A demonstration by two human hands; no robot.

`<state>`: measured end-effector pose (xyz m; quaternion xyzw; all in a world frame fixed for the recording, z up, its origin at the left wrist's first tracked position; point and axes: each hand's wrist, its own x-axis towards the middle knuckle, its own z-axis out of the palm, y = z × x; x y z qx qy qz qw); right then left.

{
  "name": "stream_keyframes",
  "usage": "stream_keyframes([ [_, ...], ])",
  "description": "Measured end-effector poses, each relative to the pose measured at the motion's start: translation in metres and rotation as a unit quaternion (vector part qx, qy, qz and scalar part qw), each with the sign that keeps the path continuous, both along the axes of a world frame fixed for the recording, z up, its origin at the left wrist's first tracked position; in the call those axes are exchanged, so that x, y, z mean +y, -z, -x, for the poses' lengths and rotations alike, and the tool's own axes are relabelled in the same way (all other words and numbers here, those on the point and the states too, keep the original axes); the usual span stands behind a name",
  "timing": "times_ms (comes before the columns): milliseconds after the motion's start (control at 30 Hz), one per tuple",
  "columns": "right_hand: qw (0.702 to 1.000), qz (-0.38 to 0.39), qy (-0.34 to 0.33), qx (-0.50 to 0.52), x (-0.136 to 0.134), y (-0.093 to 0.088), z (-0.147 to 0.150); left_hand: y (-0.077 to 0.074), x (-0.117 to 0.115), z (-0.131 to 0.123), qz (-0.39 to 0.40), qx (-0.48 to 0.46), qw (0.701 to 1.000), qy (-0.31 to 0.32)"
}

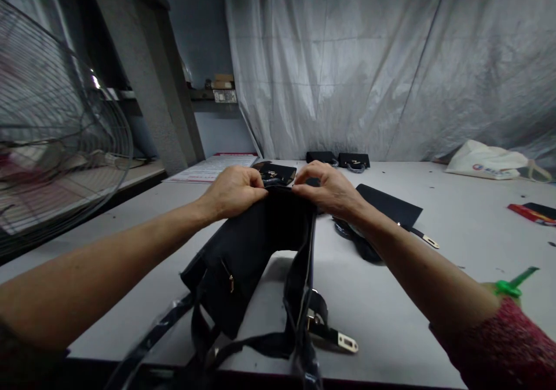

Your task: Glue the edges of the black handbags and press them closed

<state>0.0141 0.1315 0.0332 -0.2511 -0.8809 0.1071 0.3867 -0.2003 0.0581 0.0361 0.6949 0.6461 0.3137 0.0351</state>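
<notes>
A black handbag (243, 251) with a small gold zip pull and plastic-wrapped straps is spread apart over the near part of the table. Its far edge is raised between my two hands. My left hand (237, 192) pinches that edge on the left, thumb and fingers together. Close by on the right, my right hand (325, 188) pinches the same edge. A strap end with a gold metal plate (347, 342) hangs out at the bag's lower right. The bag's lower straps run past the table's front edge.
Another black bag (386, 204) lies right of my hands. Small black bags (354, 161) stand at the back, with one (278, 174) just behind my hands. A white cloth bag (486, 161) and a red packet (532, 213) lie right. A wire-caged fan (61, 123) stands left.
</notes>
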Motion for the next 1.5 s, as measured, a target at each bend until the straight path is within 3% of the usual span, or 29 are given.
stream_keyframes([
  [133, 0.996, 0.075, 0.011, 0.053, -0.005, 0.002, -0.011, 0.013, -0.007, 0.026, 0.034, 0.007, 0.996, -0.087],
  [333, 0.990, 0.133, 0.012, 0.040, -0.054, 0.006, -0.014, 0.015, -0.011, 0.038, 0.111, 0.047, 0.989, -0.080],
  [433, 0.993, 0.114, -0.015, 0.011, -0.093, 0.023, -0.017, 0.013, -0.011, 0.033, 0.066, 0.071, 0.995, -0.019],
  [567, 0.997, 0.076, -0.022, -0.019, -0.122, 0.052, -0.024, 0.010, -0.001, 0.019, -0.053, 0.151, 0.978, 0.132],
  [667, 0.992, 0.125, 0.007, -0.002, -0.118, 0.061, -0.032, 0.007, 0.012, 0.007, -0.059, 0.192, 0.957, 0.208],
  [767, 0.975, 0.220, 0.023, 0.027, -0.097, 0.064, -0.046, 0.003, 0.021, -0.001, -0.036, 0.204, 0.947, 0.244],
  [1000, 0.909, 0.361, -0.066, 0.196, -0.050, 0.080, -0.084, -0.002, 0.012, -0.005, 0.088, 0.206, 0.953, 0.203],
  [1133, 0.908, 0.369, -0.101, 0.168, -0.048, 0.080, -0.085, -0.002, 0.017, -0.010, 0.061, 0.234, 0.949, 0.201],
  [1500, 0.892, 0.394, -0.108, 0.196, -0.046, 0.079, -0.087, 0.000, 0.049, -0.013, -0.039, 0.212, 0.948, 0.235],
])
